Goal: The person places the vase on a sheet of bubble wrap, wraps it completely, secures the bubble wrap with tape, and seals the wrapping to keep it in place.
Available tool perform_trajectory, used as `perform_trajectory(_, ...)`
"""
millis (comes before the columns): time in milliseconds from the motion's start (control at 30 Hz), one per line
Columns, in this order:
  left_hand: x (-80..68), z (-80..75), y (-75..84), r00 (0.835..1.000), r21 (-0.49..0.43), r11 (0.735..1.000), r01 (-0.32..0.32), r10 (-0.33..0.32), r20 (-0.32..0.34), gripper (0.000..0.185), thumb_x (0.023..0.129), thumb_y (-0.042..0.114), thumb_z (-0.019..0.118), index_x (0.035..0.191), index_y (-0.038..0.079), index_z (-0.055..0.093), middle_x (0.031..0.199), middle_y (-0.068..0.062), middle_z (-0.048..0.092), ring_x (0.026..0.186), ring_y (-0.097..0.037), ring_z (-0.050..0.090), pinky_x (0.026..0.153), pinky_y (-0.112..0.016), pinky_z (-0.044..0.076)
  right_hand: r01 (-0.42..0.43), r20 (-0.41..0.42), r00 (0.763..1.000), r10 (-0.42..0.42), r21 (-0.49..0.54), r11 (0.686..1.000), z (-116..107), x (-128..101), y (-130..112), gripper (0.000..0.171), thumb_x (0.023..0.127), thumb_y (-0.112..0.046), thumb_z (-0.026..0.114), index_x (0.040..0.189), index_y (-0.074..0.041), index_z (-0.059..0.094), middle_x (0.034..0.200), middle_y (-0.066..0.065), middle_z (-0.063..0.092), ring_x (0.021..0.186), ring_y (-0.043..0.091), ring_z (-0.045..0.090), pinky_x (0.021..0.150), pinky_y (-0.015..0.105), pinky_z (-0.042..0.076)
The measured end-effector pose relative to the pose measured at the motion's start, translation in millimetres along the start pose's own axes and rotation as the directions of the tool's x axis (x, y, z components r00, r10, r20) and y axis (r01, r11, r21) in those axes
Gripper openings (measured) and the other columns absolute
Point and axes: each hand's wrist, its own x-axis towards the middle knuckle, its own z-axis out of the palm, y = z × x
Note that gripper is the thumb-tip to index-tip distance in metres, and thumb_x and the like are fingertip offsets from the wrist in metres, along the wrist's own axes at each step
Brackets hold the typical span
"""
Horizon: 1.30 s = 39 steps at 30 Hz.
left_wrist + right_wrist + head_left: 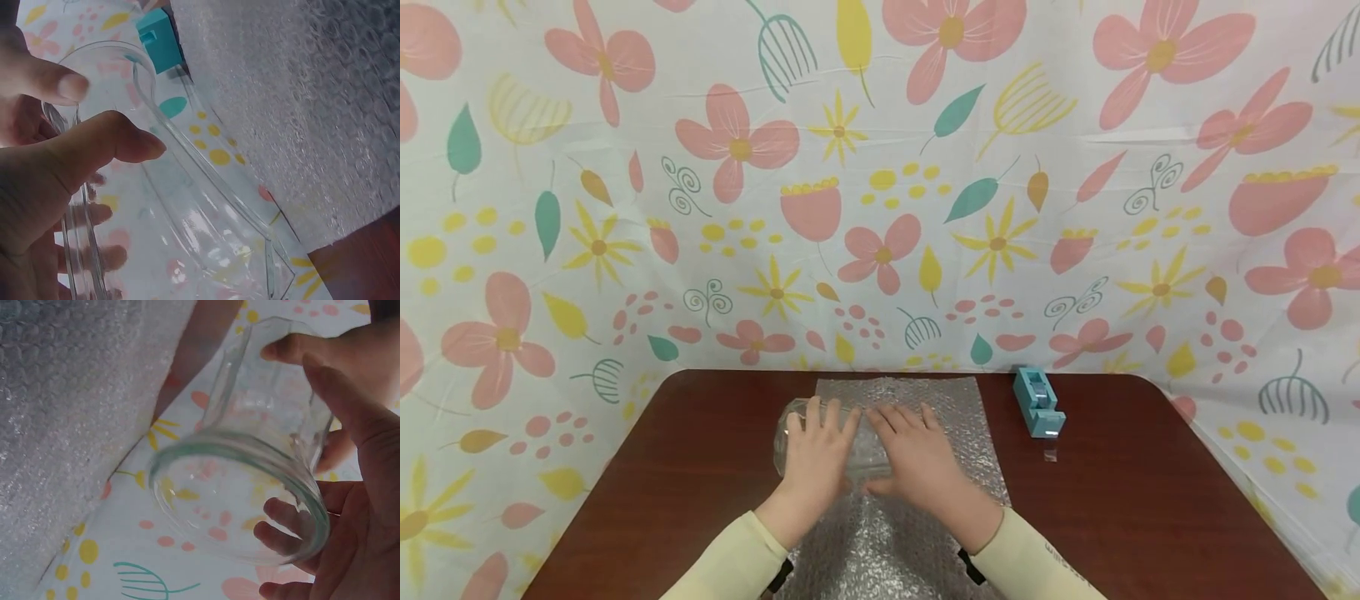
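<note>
Your left hand (816,457) and right hand (919,458) grip the clear faceted glass vase (203,215), long axis crosswise over the transparent bubble wrap (966,417), mouth rightward.

Wrist views look dimmer than the head's.

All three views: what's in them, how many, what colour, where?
Smooth table: 1, dark red-brown, foreground
Flower-print cloth: 1, white with pink, yellow, teal, behind
Plastic bubble-wrap sheet: 1, clear, table's centre
Faceted glass vessel: 1, clear, held sideways, centre
Boxy tape dispenser: 1, teal, right of sheet
Small strip, perhaps tape: 1, clear, before dispenser
Sleeves: 2, cream, below
Bands: 2, black, at sleeves
Left hand: 1, grip on vessel's body
Right hand: 1, grip near its rim
</note>
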Motion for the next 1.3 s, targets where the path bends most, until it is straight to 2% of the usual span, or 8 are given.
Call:
perform_trajectory(100, 0.6, -1.2, 4.9, 0.999, -0.013, 1.0, 0.02, -0.02, 0.026, 0.107, 0.05, 0.059, 0.097, 0.142, 0.023, 0.058, 0.138, -0.01, 0.06, 0.13, -0.035, 0.053, 0.091, -0.052, 0.048, -0.01, -0.029, 1.0, 0.009, -0.03, 0.999, 6, 0, -2, 0.1, 0.068, -0.056, 0.09, 0.149, -0.013, 0.051, 0.15, 0.007, 0.057, 0.139, 0.03, 0.055, 0.119, 0.062, 0.037)
perform_trajectory(233, 0.6, -1.4, 9.5, 0.999, -0.027, 0.999, 0.037, -0.036, 0.029, 0.107, 0.05, 0.059, 0.097, 0.143, 0.021, 0.058, 0.139, -0.011, 0.059, 0.131, -0.037, 0.052, 0.092, -0.053, 0.046, -0.013, -0.11, 0.994, -0.002, -0.135, 0.991, 14, -1, -4, 0.1, 0.063, -0.057, 0.092, 0.145, -0.014, 0.053, 0.14, 0.006, 0.063, 0.131, 0.026, 0.06, 0.115, 0.06, 0.043)
perform_trajectory(467, -2.3, 2.7, 12.3, 0.999, -0.021, 0.999, 0.024, -0.025, -0.031, 0.107, 0.052, 0.063, 0.094, 0.145, 0.025, 0.056, 0.14, -0.009, 0.057, 0.131, -0.035, 0.051, 0.088, -0.051, 0.045, -0.006, -0.223, 0.973, -0.057, -0.274, 0.962, 24, -6, 1, 0.097, 0.061, -0.053, 0.094, 0.141, -0.016, 0.054, 0.132, 0.003, 0.064, 0.125, 0.021, 0.061, 0.112, 0.051, 0.048)
perform_trajectory(667, -2.9, 5.9, 9.9, 0.993, -0.039, 0.999, -0.028, 0.024, -0.116, 0.107, 0.056, 0.066, 0.093, 0.147, 0.027, 0.052, 0.142, -0.007, 0.056, 0.13, -0.032, 0.05, 0.09, -0.051, 0.044, 0.01, -0.328, 0.937, -0.121, -0.321, 0.947, 25, -12, 13, 0.096, 0.057, -0.056, 0.095, 0.136, -0.017, 0.057, 0.125, 0.003, 0.066, 0.117, 0.02, 0.064, 0.107, 0.047, 0.052)
perform_trajectory(800, -3.0, 9.9, 6.3, 0.982, -0.024, 0.997, -0.07, 0.065, -0.176, 0.105, 0.058, 0.068, 0.09, 0.147, 0.029, 0.051, 0.142, -0.005, 0.057, 0.131, -0.028, 0.051, 0.093, -0.05, 0.045, 0.026, -0.359, 0.922, -0.147, -0.321, 0.947, 25, -14, 20, 0.094, 0.056, -0.056, 0.096, 0.134, -0.017, 0.059, 0.123, 0.002, 0.066, 0.114, 0.021, 0.065, 0.105, 0.046, 0.054)
perform_trajectory(1000, -2.5, 13.7, 0.6, 0.954, 0.043, 0.993, -0.113, 0.12, -0.275, 0.105, 0.059, 0.075, 0.086, 0.148, 0.032, 0.051, 0.144, -0.004, 0.056, 0.132, -0.025, 0.053, 0.094, -0.049, 0.046, 0.049, -0.389, 0.904, -0.174, -0.31, 0.949, 22, -15, 25, 0.093, 0.056, -0.052, 0.097, 0.132, -0.014, 0.061, 0.12, 0.004, 0.067, 0.112, 0.023, 0.065, 0.103, 0.047, 0.054)
perform_trajectory(1133, -2.5, 14.2, -3.7, 0.938, 0.068, 0.987, -0.148, 0.162, -0.307, 0.103, 0.061, 0.077, 0.083, 0.148, 0.033, 0.05, 0.144, -0.005, 0.055, 0.132, -0.024, 0.052, 0.093, -0.049, 0.046, 0.051, -0.41, 0.894, -0.182, -0.311, 0.949, 22, -15, 27, 0.093, 0.055, -0.054, 0.098, 0.131, -0.014, 0.062, 0.119, 0.005, 0.068, 0.11, 0.023, 0.065, 0.101, 0.045, 0.055)
perform_trajectory(1300, -4.3, 12.8, -10.0, 0.913, 0.063, 0.978, -0.2, 0.209, -0.35, 0.099, 0.063, 0.077, 0.081, 0.147, 0.033, 0.052, 0.144, -0.004, 0.056, 0.131, -0.024, 0.055, 0.092, -0.049, 0.047, 0.055, -0.41, 0.896, -0.17, -0.278, 0.959, 22, -17, 28, 0.094, 0.054, -0.054, 0.098, 0.131, -0.014, 0.063, 0.12, 0.005, 0.068, 0.11, 0.023, 0.066, 0.101, 0.046, 0.055)
